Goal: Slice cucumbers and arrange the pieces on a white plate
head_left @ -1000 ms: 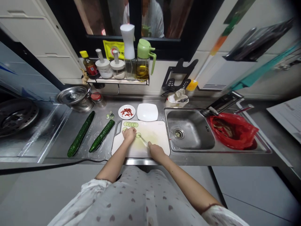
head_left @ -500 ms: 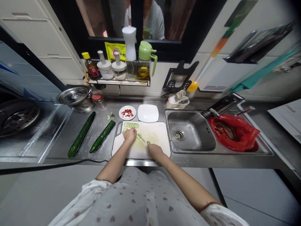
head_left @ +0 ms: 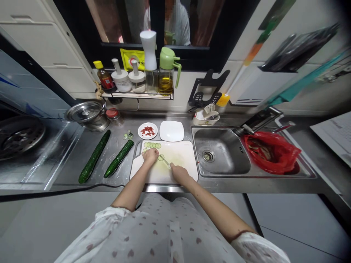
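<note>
My right hand (head_left: 179, 174) grips the handle of a small knife (head_left: 166, 163), its blade slanting up and left across the white cutting board (head_left: 189, 157). At the blade's tip is a thin round cucumber slice (head_left: 161, 157). Left of that slice, my left hand (head_left: 150, 156) rests low over the board with its fingers drawn together; what they hold, if anything, is hidden. Beyond my left fingers, a row of overlapping cucumber slices (head_left: 152, 145) lies along the board's upper left. Another slice shows partly beside that hand.
Left of the board lie two cucumbers, one longer (head_left: 94, 157) and one shorter (head_left: 119, 159), near some cut bits (head_left: 128, 135). Behind it stand a plate of red pieces (head_left: 147, 136) and a white dish (head_left: 172, 130). A sink (head_left: 222, 168) and red bag (head_left: 285, 153) are rightward.
The whole view has shifted slightly. Both hands, the knife and the cucumber slices keep nearly the same places on the board.
</note>
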{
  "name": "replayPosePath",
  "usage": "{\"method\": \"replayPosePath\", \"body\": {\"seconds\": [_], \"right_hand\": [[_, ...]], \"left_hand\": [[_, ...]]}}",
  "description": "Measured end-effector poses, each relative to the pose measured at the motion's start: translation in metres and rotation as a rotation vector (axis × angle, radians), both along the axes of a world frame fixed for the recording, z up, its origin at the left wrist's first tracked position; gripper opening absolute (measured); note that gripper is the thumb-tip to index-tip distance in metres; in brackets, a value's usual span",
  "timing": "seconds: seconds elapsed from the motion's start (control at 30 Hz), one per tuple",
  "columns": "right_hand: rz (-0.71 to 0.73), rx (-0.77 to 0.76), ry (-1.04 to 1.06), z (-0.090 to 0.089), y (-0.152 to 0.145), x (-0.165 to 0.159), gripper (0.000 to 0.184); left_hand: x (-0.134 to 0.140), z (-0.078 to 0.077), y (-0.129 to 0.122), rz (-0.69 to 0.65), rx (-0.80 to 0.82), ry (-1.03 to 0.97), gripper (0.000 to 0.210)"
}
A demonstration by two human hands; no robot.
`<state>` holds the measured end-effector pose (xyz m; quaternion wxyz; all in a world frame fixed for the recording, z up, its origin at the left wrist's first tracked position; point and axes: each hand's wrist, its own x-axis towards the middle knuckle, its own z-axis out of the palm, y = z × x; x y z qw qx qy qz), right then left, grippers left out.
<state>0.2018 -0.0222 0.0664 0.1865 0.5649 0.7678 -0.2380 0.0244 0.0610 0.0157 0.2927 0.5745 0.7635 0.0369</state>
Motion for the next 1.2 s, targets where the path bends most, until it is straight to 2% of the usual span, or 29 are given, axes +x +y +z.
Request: {"method": "replayPosePath", "body": {"seconds": [0.43,0.93,1.2], "right_hand": [[0.018,0.013,0.001,-0.002,0.002,-0.001,0.041],[0.162,0.046,-0.077,0.018,0.020,0.003,0.037],[0.141,0.040,-0.051,0.014,0.017,0.007,0.037]], "left_hand": [[0.003,0.004,0.001,-0.007,-0.006,0.012,0.012],[0.003,0.002,0.000,-0.002,0.011,0.007,0.013],[0.002,0.000,-0.001,0.010,0.017,-0.004,0.013]]}}
